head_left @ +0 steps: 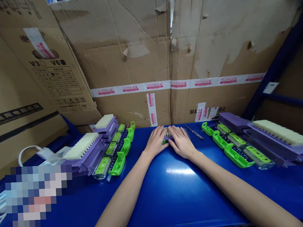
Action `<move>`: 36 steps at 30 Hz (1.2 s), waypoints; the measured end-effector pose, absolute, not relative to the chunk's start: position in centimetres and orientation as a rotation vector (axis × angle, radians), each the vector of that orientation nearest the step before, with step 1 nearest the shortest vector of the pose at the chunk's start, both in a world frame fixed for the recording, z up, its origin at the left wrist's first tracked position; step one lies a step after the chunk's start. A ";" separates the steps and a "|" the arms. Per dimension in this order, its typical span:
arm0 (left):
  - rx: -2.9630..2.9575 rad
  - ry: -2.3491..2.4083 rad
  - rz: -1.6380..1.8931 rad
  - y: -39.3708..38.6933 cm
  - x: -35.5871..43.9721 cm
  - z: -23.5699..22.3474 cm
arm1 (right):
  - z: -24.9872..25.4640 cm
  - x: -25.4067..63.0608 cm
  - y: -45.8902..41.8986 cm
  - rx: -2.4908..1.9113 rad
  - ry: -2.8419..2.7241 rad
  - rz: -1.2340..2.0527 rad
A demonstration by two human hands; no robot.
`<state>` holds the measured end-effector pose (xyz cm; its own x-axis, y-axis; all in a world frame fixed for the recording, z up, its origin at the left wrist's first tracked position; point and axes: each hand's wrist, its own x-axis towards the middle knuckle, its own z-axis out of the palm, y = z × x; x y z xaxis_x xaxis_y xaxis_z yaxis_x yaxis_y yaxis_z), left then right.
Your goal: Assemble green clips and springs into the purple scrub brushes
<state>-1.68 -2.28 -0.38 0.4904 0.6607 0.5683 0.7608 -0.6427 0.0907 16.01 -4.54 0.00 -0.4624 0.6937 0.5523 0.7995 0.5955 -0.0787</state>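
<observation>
At the back middle of the table, both hands are on a purple brush part with pale bristles on top. My left hand covers its left end, fingers over the top and thumb along the near side. On the right end my right hand lies the same way, its thumb almost meeting the left one. A bit of bright green shows under the left fingers. Most of the part is hidden by the hands. A slim screwdriver lies just right of my right hand.
Purple brush bodies with cream bristles stand at left, beside clear cases with green tops, springs and green covers. Similar purple bodies and green covers line the right. Cardboard walls the back of the blue table.
</observation>
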 end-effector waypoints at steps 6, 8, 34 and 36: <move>-2.474 -1.266 -0.837 -2.4 -1.9 -0.2 | 0.1 16.2 -4.3 -1.212 -2.280 -0.225; -2.447 -1.290 -0.817 -2.4 -2.0 -0.2 | 0.1 16.3 -4.3 -1.216 -2.280 -0.225; -2.260 -1.288 -0.951 -2.1 -2.7 -0.3 | 0.1 16.9 -3.8 -1.235 -2.222 -0.305; -2.270 -1.299 -0.960 -2.1 -2.8 -0.3 | 0.2 17.1 -3.7 -1.245 -2.211 -0.296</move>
<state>-2.76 -2.08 -0.27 0.3488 0.6157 0.7065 0.8560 -0.5163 0.0273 17.08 -3.72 0.18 -0.3973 0.7088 0.5828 0.8372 0.5401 -0.0861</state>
